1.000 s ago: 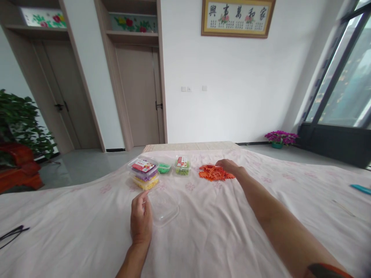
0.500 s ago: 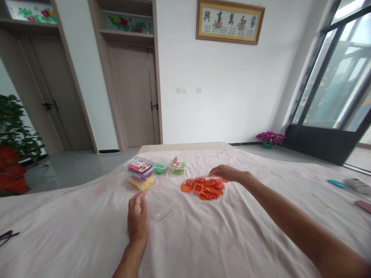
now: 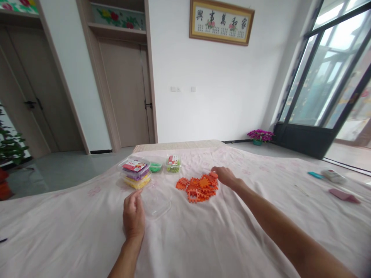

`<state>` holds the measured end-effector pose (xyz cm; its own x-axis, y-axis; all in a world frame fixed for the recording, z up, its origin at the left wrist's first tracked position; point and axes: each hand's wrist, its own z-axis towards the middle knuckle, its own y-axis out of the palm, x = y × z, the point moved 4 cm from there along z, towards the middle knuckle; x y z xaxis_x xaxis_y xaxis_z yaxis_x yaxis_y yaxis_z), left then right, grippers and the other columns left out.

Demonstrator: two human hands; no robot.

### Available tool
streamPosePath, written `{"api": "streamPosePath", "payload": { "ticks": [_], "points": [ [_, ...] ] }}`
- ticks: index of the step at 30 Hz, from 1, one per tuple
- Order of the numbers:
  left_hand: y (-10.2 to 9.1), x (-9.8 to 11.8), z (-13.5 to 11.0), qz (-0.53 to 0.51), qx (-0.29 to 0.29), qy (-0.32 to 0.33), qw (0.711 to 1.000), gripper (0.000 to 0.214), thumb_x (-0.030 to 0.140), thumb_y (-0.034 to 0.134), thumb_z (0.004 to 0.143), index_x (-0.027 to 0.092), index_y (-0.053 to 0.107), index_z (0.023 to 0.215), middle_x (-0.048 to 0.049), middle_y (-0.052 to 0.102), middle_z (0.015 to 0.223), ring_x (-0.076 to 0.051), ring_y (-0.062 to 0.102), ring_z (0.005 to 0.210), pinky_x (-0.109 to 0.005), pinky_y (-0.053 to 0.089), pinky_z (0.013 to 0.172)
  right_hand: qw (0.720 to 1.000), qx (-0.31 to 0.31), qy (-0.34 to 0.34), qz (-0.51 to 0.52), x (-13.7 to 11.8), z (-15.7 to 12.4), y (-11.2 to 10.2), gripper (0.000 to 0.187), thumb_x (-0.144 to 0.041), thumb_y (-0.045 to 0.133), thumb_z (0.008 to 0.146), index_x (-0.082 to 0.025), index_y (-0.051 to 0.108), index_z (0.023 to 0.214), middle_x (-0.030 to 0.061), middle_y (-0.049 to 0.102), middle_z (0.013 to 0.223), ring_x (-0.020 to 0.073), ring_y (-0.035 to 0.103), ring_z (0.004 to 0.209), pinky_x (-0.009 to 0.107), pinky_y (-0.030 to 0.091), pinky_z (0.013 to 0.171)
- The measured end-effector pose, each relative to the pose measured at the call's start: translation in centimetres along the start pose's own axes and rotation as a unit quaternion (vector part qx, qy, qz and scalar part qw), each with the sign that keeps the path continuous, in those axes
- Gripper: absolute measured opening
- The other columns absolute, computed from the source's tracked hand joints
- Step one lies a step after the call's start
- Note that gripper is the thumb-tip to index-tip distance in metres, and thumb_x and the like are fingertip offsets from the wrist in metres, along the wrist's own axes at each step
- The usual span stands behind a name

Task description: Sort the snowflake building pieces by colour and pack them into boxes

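A pile of orange interlocking plastic pieces [image 3: 198,187] lies on the pink-flowered cloth. My right hand [image 3: 225,177] rests at the pile's far right edge, fingers curled against the pieces, touching them. An empty clear plastic box [image 3: 156,201] sits on the cloth left of the pile. My left hand [image 3: 133,215] lies at the box's left rim, fingers loosely bent with the fingertips at the rim.
Stacked boxes of purple and yellow pieces [image 3: 135,173] stand beyond the clear box, with a green-filled tub [image 3: 155,166] and a labelled green box [image 3: 173,163] beside them. Small items [image 3: 333,176] lie at the far right. Doors and a glass wall lie beyond the table.
My right hand has dragged the orange pile nearer and leftward across the cloth. The left hand has stayed at the clear box. The camera has turned rightward.
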<state>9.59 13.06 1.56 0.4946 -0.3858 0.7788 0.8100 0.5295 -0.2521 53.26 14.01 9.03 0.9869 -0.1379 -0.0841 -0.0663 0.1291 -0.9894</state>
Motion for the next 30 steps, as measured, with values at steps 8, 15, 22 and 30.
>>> {"api": "streamPosePath", "payload": {
  "ticks": [8, 15, 22, 30],
  "points": [
    [-0.1, 0.3, -0.2, -0.036, -0.004, -0.028, 0.999, 0.03, 0.029, 0.041, 0.087, 0.02, 0.065, 0.103, -0.0056, 0.062, 0.105, -0.017, 0.066, 0.08, -0.035, 0.051, 0.087, 0.991, -0.025, -0.132, 0.002, -6.1, -4.2, -0.7, 0.046, -0.004, 0.049, 0.08, -0.029, 0.068, 0.114, 0.0039, 0.074, 0.102, 0.0204, 0.068, 0.094, 0.028, 0.043, 0.079],
    [-0.5, 2.6, -0.7, -0.068, -0.026, 0.036, 0.997, 0.033, 0.035, 0.038, 0.092, 0.019, 0.066, 0.099, -0.0073, 0.063, 0.106, -0.018, 0.062, 0.082, -0.031, 0.052, 0.075, 0.995, 0.044, -0.092, -0.001, -7.5, -3.8, -2.1, 0.06, 0.002, 0.041, 0.078, -0.028, 0.061, 0.126, 0.0063, 0.071, 0.113, 0.0216, 0.067, 0.1, 0.029, 0.043, 0.08],
    [-0.1, 3.4, -1.2, -0.048, -0.145, 0.077, 0.985, 0.039, 0.037, 0.033, 0.095, 0.02, 0.069, 0.093, -0.0032, 0.065, 0.08, -0.017, 0.06, 0.069, -0.031, 0.051, 0.074, 0.987, -0.008, -0.148, 0.064, -9.9, -4.4, 0.4, 0.051, -0.003, 0.046, 0.081, -0.033, 0.066, 0.118, -0.0003, 0.072, 0.111, 0.0191, 0.065, 0.103, 0.028, 0.043, 0.085],
    [0.4, 4.5, -2.6, -0.044, -0.15, 0.101, 0.983, 0.04, 0.037, 0.032, 0.096, 0.018, 0.067, 0.095, -0.0061, 0.069, 0.086, -0.015, 0.064, 0.065, -0.03, 0.054, 0.069, 0.989, 0.144, 0.007, 0.038, -4.8, -4.4, 0.5, 0.066, 0.005, 0.039, 0.075, -0.025, 0.061, 0.129, 0.0036, 0.063, 0.131, 0.0214, 0.056, 0.118, 0.032, 0.038, 0.1]
  ]
}}
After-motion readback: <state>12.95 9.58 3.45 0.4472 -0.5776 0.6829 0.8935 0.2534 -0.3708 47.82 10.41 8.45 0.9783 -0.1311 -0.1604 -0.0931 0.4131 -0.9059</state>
